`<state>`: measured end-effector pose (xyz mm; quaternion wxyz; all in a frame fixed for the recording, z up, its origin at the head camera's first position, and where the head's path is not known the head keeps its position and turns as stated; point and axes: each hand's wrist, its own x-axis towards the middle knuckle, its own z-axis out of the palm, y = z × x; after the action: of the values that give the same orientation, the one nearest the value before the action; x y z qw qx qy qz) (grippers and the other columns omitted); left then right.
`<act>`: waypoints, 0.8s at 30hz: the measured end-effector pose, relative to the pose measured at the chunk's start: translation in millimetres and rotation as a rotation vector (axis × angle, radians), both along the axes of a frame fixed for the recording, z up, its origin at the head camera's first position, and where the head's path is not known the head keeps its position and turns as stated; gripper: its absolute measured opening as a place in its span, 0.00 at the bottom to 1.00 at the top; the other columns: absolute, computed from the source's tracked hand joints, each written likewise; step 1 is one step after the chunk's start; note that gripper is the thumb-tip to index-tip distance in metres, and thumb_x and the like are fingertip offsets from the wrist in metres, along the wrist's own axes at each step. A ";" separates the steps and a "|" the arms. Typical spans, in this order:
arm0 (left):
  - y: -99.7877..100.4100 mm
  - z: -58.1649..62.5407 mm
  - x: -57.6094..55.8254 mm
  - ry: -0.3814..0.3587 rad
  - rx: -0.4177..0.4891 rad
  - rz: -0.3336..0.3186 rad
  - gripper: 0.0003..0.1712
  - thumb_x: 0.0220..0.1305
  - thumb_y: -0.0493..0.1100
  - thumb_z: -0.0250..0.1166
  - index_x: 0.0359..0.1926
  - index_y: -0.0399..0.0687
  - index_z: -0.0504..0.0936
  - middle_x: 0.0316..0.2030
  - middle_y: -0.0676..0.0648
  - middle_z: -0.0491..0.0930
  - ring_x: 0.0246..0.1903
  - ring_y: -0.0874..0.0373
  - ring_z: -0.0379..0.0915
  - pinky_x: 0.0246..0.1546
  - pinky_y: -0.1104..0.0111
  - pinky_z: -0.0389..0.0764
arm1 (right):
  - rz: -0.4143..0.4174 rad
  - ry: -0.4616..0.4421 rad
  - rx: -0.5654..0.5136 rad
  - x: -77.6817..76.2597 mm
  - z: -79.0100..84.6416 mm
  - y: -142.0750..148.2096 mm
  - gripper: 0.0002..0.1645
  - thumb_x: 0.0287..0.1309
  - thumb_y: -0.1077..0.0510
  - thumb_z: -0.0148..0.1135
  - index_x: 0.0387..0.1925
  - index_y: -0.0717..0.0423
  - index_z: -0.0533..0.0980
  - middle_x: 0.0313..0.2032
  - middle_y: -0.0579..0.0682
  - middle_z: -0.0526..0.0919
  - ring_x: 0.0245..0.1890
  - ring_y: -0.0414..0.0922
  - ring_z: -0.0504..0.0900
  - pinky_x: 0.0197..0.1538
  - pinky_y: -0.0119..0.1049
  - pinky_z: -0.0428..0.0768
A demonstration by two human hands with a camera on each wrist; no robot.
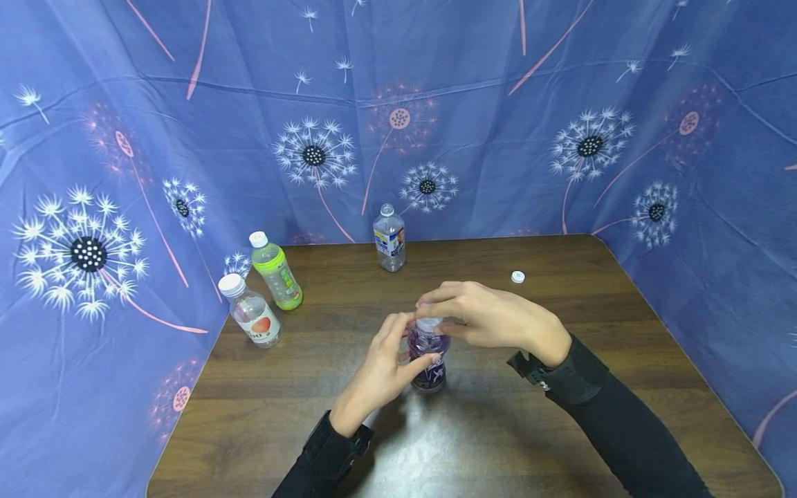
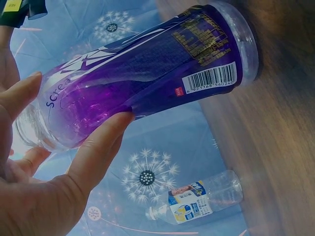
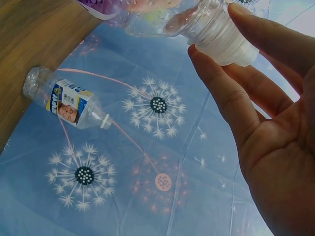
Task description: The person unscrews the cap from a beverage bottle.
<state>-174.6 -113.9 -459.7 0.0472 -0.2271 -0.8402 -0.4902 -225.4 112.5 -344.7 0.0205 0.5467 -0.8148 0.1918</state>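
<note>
A clear bottle with a purple label (image 1: 429, 373) stands upright on the table in front of me. My left hand (image 1: 381, 366) holds it around the upper body, thumb on the near side; the left wrist view shows the thumb and fingers on the purple wrap. From the right, my right hand (image 1: 498, 316) reaches over the top. Its thumb and fingertips pinch the translucent white cap (image 3: 231, 46), which sits on the bottle's neck. In the head view, the fingers partly hide that cap.
A capless clear bottle (image 1: 390, 242) stands at the back, with a loose white cap (image 1: 518, 277) to its right. At the left are a green-labelled bottle (image 1: 278, 277) and a peach-labelled bottle (image 1: 254, 315), both white-capped. A blue dandelion cloth (image 1: 486, 173) hangs behind the wooden table (image 1: 249, 429).
</note>
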 end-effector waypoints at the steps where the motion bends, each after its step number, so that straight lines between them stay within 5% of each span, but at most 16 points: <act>1: 0.2 0.2 0.1 0.002 -0.003 0.003 0.35 0.66 0.49 0.75 0.69 0.59 0.69 0.60 0.47 0.71 0.62 0.52 0.75 0.49 0.68 0.89 | -0.001 0.002 -0.003 0.4 0.3 0.0 0.24 0.67 0.63 0.69 0.63 0.50 0.82 0.61 0.51 0.85 0.60 0.47 0.83 0.56 0.36 0.89; 24: 0.8 1.1 2.7 0.039 -0.008 0.010 0.36 0.65 0.49 0.76 0.69 0.58 0.70 0.59 0.47 0.72 0.61 0.49 0.76 0.51 0.68 0.89 | -0.020 0.061 -0.029 4.3 -4.8 2.3 0.25 0.67 0.60 0.71 0.64 0.51 0.81 0.61 0.50 0.85 0.56 0.44 0.83 0.53 0.36 0.89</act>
<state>-171.9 -113.1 -458.5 0.0652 -0.2328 -0.8421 -0.4820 -221.1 114.8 -349.4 0.0550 0.5437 -0.8164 0.1865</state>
